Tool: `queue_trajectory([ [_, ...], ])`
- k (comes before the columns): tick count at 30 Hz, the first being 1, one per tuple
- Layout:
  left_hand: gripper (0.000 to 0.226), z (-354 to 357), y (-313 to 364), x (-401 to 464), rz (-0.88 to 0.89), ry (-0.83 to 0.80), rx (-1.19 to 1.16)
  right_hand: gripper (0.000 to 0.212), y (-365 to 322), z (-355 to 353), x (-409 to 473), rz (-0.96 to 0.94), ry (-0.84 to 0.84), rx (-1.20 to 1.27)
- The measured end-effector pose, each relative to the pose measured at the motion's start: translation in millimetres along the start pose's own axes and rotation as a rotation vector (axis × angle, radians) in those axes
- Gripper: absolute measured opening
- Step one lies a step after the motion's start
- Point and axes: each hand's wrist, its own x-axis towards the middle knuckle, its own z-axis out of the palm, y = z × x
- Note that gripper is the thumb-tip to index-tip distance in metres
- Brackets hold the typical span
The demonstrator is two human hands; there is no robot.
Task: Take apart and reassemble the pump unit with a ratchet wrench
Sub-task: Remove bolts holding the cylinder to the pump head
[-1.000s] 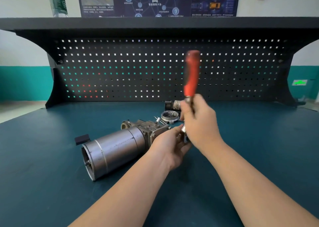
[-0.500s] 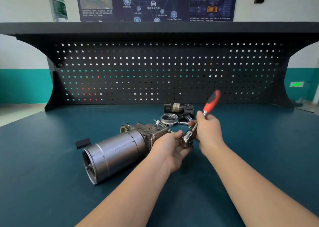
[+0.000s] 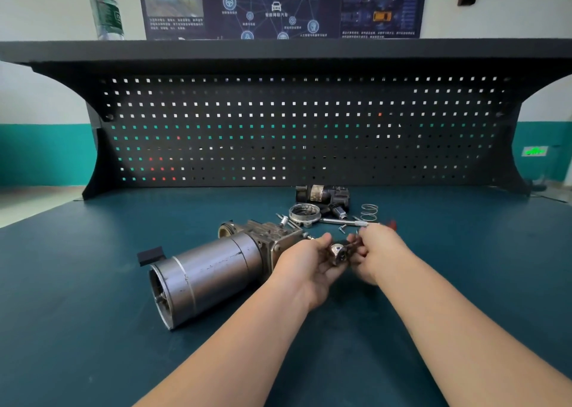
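Note:
The pump unit [image 3: 216, 270], a grey steel cylinder with a cast valve block at its far end, lies on its side on the dark green table. Just right of that block, my left hand [image 3: 309, 267] curls its fingers round the metal head of the ratchet wrench [image 3: 339, 252]. My right hand [image 3: 379, 252] grips the wrench handle, which lies low and points away to the right. Only the handle's red tip shows past my right knuckles. Whether the wrench head sits on a bolt is hidden by my fingers.
Loose parts lie behind my hands: a metal ring [image 3: 305, 214], a coil spring [image 3: 370, 212], a dark valve body [image 3: 323, 194], a long pin and small bolts [image 3: 342, 221]. A small black block [image 3: 150, 255] sits left of the pump. A pegboard [image 3: 294, 128] closes the back.
The wrench handle swung from upright down to the right until nearly flat. My right hand dropped with it. My left hand stayed at the wrench head.

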Motion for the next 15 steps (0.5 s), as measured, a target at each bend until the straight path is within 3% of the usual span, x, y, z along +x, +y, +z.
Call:
queue_trajectory([
  [1, 0.013, -0.6, 0.4, 0.2, -0.004, 0.002, 0.01, 0.03, -0.3, 0.9, -2.7, 0.059, 0.007, 0.028],
  [2, 0.012, -0.9, 1.0, 0.7, -0.005, 0.002, 0.016, 0.03, -1.1, 2.2, -5.3, -0.008, -0.007, -0.035],
  [3, 0.011, -1.4, 1.4, 0.8, -0.007, 0.001, 0.018, 0.028, -1.1, 3.3, -7.3, -0.191, -0.029, -0.141],
  [6, 0.013, -1.7, 2.2, 0.7, 0.004, -0.038, 0.015, 0.021, -3.5, 5.1, -28.0, -0.992, -0.203, -0.486],
  [7, 0.015, -2.0, 2.5, -0.2, 0.007, -0.052, 0.009, 0.018, -1.1, 4.8, -32.1, -1.163, -0.297, -0.615],
  [9, 0.023, -3.4, 2.1, -0.4, 0.012, -0.044, 0.019, 0.017, 5.8, 4.7, -34.9, -1.32, -0.353, -0.808],
  [12, 0.015, -3.8, 1.7, 0.6, 0.032, -0.03, 0.034, 0.019, 4.2, 6.0, -27.1, -1.156, -0.245, -0.619],
  [15, 0.01, -1.8, 0.1, 1.9, 0.033, -0.012, 0.037, 0.021, -4.5, 1.7, -11.5, -0.517, -0.085, -0.279],
])
